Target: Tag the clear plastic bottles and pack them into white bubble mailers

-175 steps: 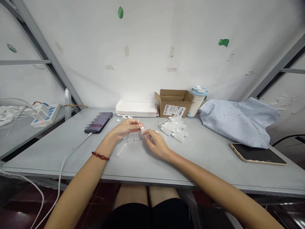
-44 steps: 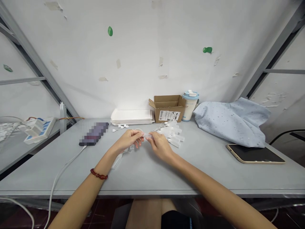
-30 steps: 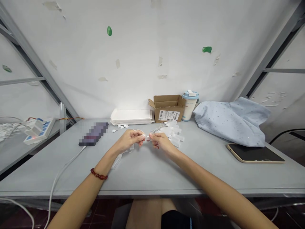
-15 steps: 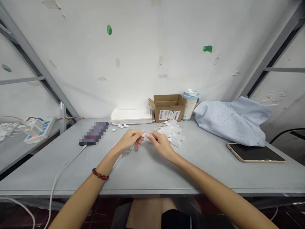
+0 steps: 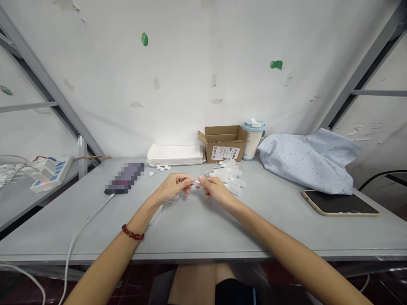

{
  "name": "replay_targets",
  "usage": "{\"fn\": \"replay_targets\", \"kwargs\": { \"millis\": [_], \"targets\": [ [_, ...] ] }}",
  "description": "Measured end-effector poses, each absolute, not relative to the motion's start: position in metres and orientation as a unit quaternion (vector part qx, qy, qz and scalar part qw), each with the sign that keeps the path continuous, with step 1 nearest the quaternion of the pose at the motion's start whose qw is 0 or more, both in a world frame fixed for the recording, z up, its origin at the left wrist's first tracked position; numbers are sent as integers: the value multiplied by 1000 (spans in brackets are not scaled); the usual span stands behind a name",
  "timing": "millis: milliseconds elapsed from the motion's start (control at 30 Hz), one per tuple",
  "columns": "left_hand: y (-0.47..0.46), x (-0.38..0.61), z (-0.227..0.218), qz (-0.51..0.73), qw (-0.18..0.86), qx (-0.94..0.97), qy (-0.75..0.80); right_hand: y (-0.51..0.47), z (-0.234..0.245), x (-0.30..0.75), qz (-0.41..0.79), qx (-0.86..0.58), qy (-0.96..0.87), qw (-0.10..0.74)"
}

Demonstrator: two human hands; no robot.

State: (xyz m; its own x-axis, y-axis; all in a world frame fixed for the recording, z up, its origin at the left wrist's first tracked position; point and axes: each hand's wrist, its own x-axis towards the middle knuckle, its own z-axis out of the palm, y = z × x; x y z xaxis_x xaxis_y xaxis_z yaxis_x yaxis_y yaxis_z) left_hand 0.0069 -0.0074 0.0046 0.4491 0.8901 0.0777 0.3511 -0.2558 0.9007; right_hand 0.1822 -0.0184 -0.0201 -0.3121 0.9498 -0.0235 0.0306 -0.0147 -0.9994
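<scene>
Close together above the table, my left hand (image 5: 174, 186) and my right hand (image 5: 214, 188) each pinch a small white piece (image 5: 196, 183); its exact kind is too small to tell. A thin white strand shows at my left fingers. Just behind my right hand lies a pile of frosted white tube-like pieces (image 5: 233, 182) with thin strands at one end. Beside my left wrist a clear, slim piece (image 5: 155, 215) rests on the table, partly covered by the forearm. Several little white pieces (image 5: 163, 168) lie beyond my left hand.
Along the wall stand a stack of white trays or sheets (image 5: 174, 154), an open cardboard box (image 5: 225, 150) and a lidded cup (image 5: 252, 142). At right, a light blue cloth (image 5: 308, 161) partly covers a phone (image 5: 343, 204). A blurred-out device (image 5: 125, 178) with a white cable (image 5: 81, 228) lies left.
My right hand has drawn slightly away from the left, its fingers now more closed. The small white piece shows between the fingertips. The view has shifted slightly.
</scene>
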Motion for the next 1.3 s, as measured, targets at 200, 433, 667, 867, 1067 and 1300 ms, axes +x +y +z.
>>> {"fn": "replay_targets", "kwargs": {
  "millis": [200, 433, 667, 867, 1067, 1300],
  "targets": [
    [-5, 4, 3, 304, 425, 748, 409, -24, -13, 185, 626, -414, -531, 393],
    [-3, 3, -1, 320, 429, 747, 394, -22, -14, 185, 615, -421, -539, 391],
    [12, -9, -2, 405, 396, 669, 482, -13, -21, 188, 308, -487, -687, 442],
    [41, -69, -11, 324, 31, 660, 677, 8, -20, 212, 128, -529, -694, 471],
    [53, -95, -30, 183, -10, 677, 713, 27, -23, 235, 19, -622, -673, 400],
    [56, -93, -44, 180, -8, 711, 680, 29, -21, 241, -16, -705, -672, 225]
  ]
}}
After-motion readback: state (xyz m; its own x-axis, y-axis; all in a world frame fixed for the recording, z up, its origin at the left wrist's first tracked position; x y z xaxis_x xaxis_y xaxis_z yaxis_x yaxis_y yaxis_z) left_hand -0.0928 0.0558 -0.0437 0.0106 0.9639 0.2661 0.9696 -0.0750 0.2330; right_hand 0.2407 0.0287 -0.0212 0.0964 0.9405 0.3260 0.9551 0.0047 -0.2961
